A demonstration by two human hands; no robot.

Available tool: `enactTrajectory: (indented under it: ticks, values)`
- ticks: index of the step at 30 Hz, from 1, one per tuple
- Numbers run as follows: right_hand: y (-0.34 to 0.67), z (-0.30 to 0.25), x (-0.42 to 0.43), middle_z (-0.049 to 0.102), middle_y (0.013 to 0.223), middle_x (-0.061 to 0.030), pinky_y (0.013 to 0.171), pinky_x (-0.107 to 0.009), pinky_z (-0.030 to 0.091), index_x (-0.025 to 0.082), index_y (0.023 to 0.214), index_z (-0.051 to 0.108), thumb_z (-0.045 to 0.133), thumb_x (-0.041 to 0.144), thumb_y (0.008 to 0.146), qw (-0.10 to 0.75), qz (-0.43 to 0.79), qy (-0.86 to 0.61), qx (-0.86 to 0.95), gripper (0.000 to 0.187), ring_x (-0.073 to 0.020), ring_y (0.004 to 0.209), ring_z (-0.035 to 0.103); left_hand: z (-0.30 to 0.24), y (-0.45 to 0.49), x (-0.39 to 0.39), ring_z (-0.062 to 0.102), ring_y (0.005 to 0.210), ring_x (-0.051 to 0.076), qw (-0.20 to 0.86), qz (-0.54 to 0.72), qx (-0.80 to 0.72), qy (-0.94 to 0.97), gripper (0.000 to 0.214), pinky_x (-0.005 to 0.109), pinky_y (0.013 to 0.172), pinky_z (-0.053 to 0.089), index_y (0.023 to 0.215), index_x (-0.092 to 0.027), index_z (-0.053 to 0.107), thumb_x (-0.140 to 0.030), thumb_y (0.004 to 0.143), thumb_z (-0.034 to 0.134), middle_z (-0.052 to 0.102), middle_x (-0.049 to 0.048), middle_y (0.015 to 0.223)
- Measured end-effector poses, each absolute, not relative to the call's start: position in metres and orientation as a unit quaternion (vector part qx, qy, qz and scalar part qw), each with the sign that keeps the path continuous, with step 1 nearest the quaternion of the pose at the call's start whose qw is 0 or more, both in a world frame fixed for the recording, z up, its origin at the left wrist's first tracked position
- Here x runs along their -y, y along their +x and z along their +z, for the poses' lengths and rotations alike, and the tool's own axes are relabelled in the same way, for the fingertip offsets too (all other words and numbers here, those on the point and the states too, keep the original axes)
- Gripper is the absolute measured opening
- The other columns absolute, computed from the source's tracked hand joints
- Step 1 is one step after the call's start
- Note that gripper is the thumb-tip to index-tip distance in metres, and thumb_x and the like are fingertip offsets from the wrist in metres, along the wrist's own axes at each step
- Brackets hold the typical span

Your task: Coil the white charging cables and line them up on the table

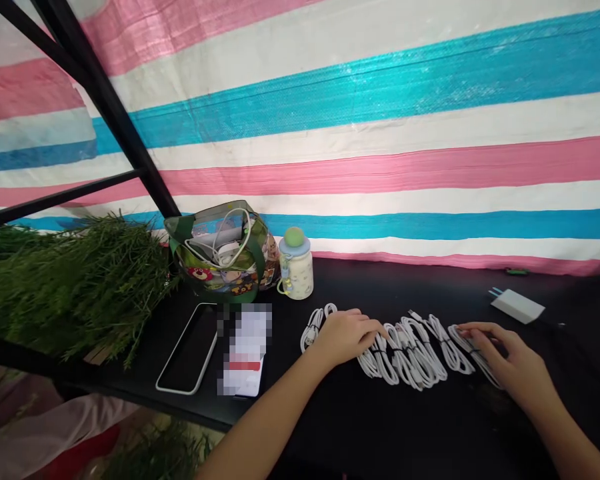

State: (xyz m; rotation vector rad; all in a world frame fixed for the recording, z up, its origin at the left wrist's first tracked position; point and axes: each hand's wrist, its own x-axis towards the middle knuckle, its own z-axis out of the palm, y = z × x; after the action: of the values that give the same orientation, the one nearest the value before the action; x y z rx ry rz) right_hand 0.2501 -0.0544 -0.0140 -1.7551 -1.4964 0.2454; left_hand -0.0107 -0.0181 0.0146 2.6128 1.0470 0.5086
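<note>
Several coiled white cables lie in a row on the black table, each bundled with a dark tie. My left hand rests palm down on the left part of the row, fingers stretched over a coil. One coil lies just left of that hand. My right hand lies flat at the right end of the row, fingertips touching the last coil. Neither hand grips anything.
A white charger plug sits at the right rear. A phone and a blurred card lie at the left front. Behind them stand a cartoon-print bag with cables and a small bottle. Green grass-like bunches fill the left; a striped tarp hangs behind.
</note>
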Motion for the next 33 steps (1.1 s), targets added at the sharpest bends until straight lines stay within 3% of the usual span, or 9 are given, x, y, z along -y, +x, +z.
enactTrajectory:
  ticks: [5, 12, 18, 23, 33]
  values:
    - [0.249, -0.021, 0.048, 0.071, 0.074, -0.0069, 0.071, -0.047, 0.051, 0.032, 0.063, 0.062, 0.046, 0.059, 0.071, 0.404, 0.064, -0.68, 0.609, 0.032, -0.0334, 0.084, 0.062, 0.016, -0.012, 0.019, 0.06, 0.073, 0.013, 0.141, 0.175, -0.369, 0.902, 0.027, 0.021, 0.062, 0.044, 0.092, -0.026, 0.071, -0.013, 0.088, 0.048, 0.067, -0.0028, 0.07]
    - [0.246, -0.012, 0.046, 0.073, 0.078, -0.0076, 0.076, -0.047, 0.05, 0.029, 0.073, 0.068, 0.046, 0.06, 0.073, 0.322, 0.09, -0.642, 0.69, 0.038, -0.0326, 0.087, 0.063, 0.016, -0.012, 0.019, 0.06, 0.074, 0.013, 0.141, 0.176, -0.361, 0.905, 0.028, 0.021, 0.065, 0.045, 0.092, -0.025, 0.072, -0.011, 0.087, 0.048, 0.07, -0.0026, 0.074]
    - [0.238, -0.01, 0.048, 0.07, 0.075, -0.0077, 0.073, -0.046, 0.049, 0.027, 0.071, 0.064, 0.048, 0.06, 0.072, 0.278, 0.02, -0.665, 0.693, 0.037, -0.0323, 0.084, 0.064, 0.012, -0.011, 0.017, 0.06, 0.073, 0.013, 0.123, 0.186, -0.346, 0.912, 0.027, 0.02, 0.064, 0.044, 0.093, -0.025, 0.07, -0.012, 0.088, 0.048, 0.066, -0.0025, 0.068]
    - [0.227, -0.014, 0.051, 0.067, 0.074, -0.0076, 0.072, -0.043, 0.047, 0.026, 0.069, 0.057, 0.048, 0.053, 0.073, 0.283, -0.033, -0.673, 0.682, 0.028, -0.0307, 0.085, 0.061, 0.009, -0.01, 0.015, 0.06, 0.073, 0.013, 0.105, 0.19, -0.336, 0.916, 0.026, 0.021, 0.066, 0.044, 0.093, -0.024, 0.07, -0.012, 0.088, 0.047, 0.066, -0.0022, 0.067]
    - [0.229, -0.033, 0.052, 0.066, 0.091, -0.009, 0.076, -0.042, 0.044, 0.025, 0.07, 0.052, 0.051, 0.038, 0.075, 0.285, -0.112, -0.687, 0.659, 0.014, -0.0303, 0.094, 0.056, 0.009, -0.008, 0.015, 0.058, 0.07, 0.014, 0.079, 0.209, -0.309, 0.924, 0.027, 0.023, 0.06, 0.04, 0.091, -0.022, 0.069, -0.01, 0.088, 0.045, 0.066, -0.0013, 0.067]
